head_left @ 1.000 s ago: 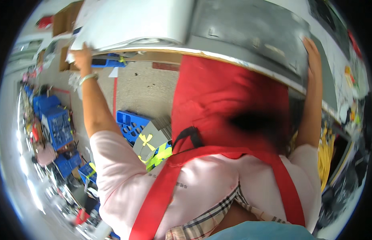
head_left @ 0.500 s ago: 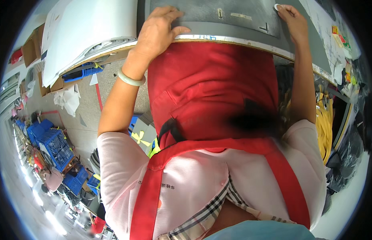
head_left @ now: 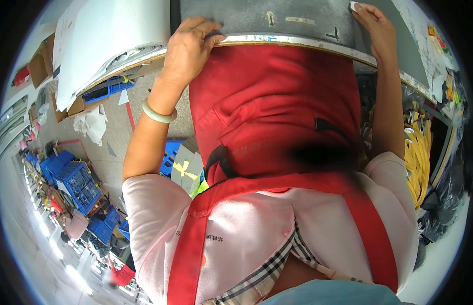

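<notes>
At the table's near edge, my left hand (head_left: 188, 50) rests on the left part of a dark grey panel (head_left: 236, 15). Its fingers point right across the surface, with the thumb apart from them. The panel carries small tape strips and an angled black mark. Beyond its right side my right hand (head_left: 376, 23) pinches a small white piece (head_left: 354, 5) between thumb and fingers, close to the panel's right border. That piece is cut by the frame's top edge, and its kind is unclear. Under the panel lies a grey sheet (head_left: 406, 56), showing at the right.
A thick roll of white sheet material (head_left: 109, 30) lies on the table at left. Blue crates (head_left: 79, 185) stand on the floor far left, and a blue crate with grey pieces (head_left: 184, 162) is beside me. Yellow strips (head_left: 418, 157) hang at right near black plastic bags (head_left: 447, 193).
The panel's near edge now lies closer to the table's edge, covering the grey strip seen before. My left hand has shifted left and toward me. The right hand keeps its pinch on the white piece.
</notes>
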{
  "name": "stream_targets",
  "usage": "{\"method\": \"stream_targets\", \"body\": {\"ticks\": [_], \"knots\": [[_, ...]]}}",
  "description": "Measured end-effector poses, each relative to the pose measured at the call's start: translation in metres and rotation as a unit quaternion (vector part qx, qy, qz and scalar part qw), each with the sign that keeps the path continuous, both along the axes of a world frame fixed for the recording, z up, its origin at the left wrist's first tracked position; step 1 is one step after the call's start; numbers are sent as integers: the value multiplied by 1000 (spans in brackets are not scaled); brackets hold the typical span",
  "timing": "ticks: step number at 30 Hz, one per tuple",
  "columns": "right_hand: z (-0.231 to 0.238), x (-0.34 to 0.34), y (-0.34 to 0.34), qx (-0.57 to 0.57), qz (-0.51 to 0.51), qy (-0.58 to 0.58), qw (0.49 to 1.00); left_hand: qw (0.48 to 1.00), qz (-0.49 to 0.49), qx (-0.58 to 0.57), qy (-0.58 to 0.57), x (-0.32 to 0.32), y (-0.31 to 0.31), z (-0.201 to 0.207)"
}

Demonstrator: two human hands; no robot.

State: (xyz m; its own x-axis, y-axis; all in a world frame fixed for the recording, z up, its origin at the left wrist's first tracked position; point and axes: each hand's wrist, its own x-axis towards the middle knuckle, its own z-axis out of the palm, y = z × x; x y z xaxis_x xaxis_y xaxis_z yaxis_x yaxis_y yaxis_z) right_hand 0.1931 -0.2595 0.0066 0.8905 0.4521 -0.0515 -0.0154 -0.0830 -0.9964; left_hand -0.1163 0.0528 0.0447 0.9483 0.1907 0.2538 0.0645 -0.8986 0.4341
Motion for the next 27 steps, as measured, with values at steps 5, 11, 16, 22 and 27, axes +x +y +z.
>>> {"method": "stream_targets", "body": {"ticks": [5, 11, 16, 22, 27], "knots": [[0, -3, 1, -8, -6, 4, 1000, 1000, 7, 23, -19, -3, -3, -1], [8, -13, 9, -23, -4, 2, 1000, 998, 13, 53, -36, -5, -2, -4], [2, -10, 7, -8, 5, 7, 1000, 997, 19, 60, -40, -6, -2, -7], [6, -14, 8, -13, -1, -6, 1000, 995, 14, 82, -57, -5, -5, -7], [7, -15, 10, -4, -15, 11, 1000, 993, 7, 90, -80, -3, -4, -11]]}}
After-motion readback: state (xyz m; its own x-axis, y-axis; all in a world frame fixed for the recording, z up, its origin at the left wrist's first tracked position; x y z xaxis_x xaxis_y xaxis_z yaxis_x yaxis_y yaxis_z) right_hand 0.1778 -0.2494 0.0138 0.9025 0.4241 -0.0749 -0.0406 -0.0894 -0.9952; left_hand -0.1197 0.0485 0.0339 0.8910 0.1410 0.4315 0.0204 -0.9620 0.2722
